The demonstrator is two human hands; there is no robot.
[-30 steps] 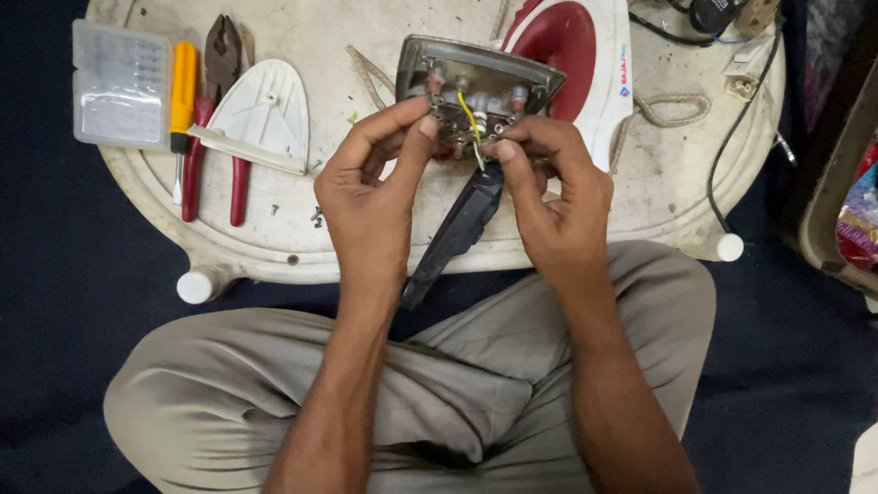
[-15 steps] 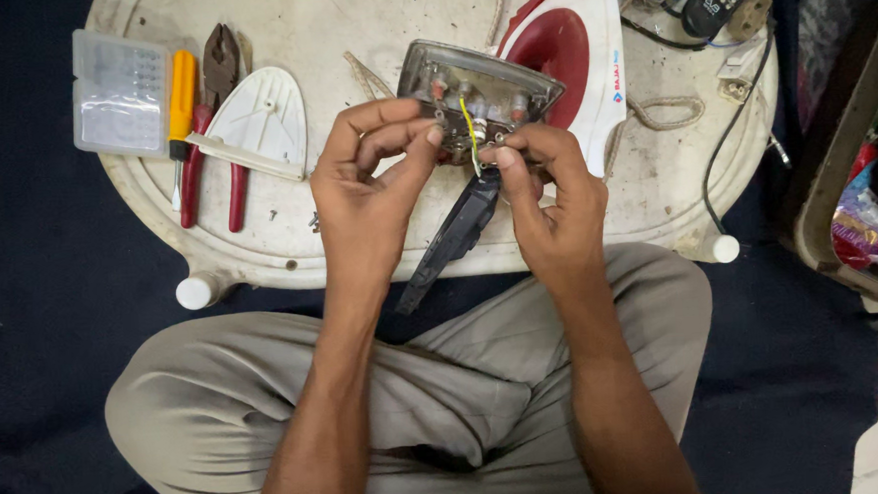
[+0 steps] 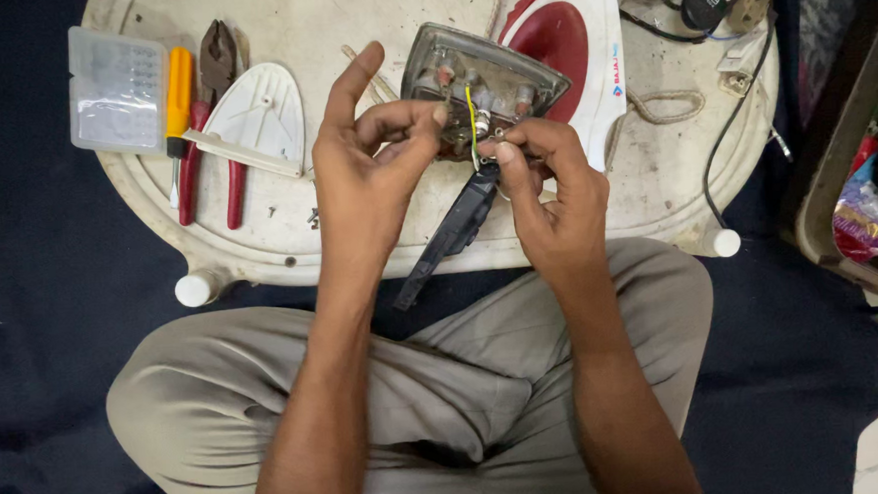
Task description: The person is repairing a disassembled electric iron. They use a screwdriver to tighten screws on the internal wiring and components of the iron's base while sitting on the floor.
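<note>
Your right hand (image 3: 546, 186) pinches a tiny screw on the grey metal iron base (image 3: 475, 80); left hand (image 3: 369, 155) steadies it, gripping nothing. Heavy, rigid; wires delicate — hold the edges.

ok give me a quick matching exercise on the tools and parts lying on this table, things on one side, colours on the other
Things:
1. screwdriver handle
2. pliers handles
3. small parts box
4. cord sleeve by the right hand

Colours:
a. black
b. clear
c. yellow
d. red

Pairs: 1-c, 2-d, 3-b, 4-a
</note>
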